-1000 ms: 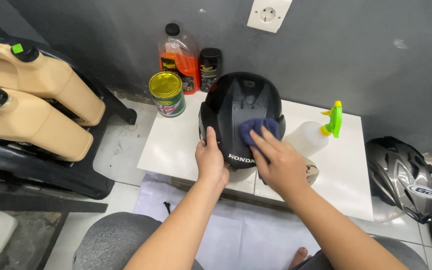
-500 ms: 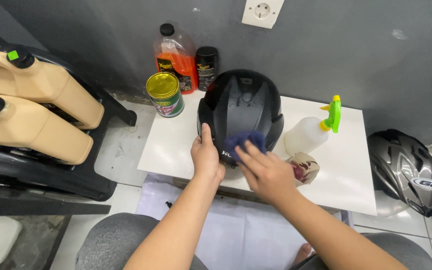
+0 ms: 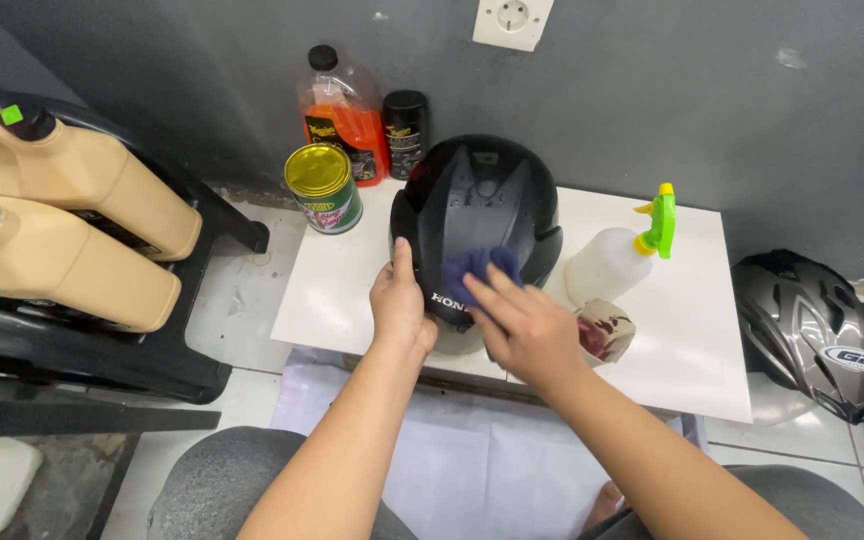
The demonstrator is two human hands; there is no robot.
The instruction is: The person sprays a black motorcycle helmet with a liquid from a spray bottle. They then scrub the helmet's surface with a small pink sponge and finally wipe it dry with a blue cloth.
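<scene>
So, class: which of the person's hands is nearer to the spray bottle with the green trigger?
Right. The right hand presses a blue cloth on the black helmet, just left of the spray bottle. The left hand grips the helmet's far side, farther away.

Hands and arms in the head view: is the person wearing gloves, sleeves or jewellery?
No. The left hand and right hand are bare, without gloves, rings or a watch. Both forearms are uncovered right down to the picture's lower edge, so no sleeve shows. Grey trousers cover the knees.
</scene>
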